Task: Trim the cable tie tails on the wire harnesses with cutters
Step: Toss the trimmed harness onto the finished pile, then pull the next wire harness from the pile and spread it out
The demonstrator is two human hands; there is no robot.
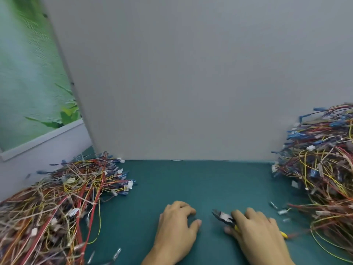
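Cutters [223, 218] are gripped in the right hand [256, 230] at lower right; the left hand [177, 224] is rested on the worktop [200, 182], loosely curled, empty. Wire harnesses [57, 197] are heaped at lower left, a second heap [324, 165] at right; none is held, so trimming is judged outstanding.

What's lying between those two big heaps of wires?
Mostly bare green mat, the head view shows, plus the left hand resting on it and the right hand gripping the cutters.

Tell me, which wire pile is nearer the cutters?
The pile on the right: the cutters in the right hand sit close to it; the left pile is farther.
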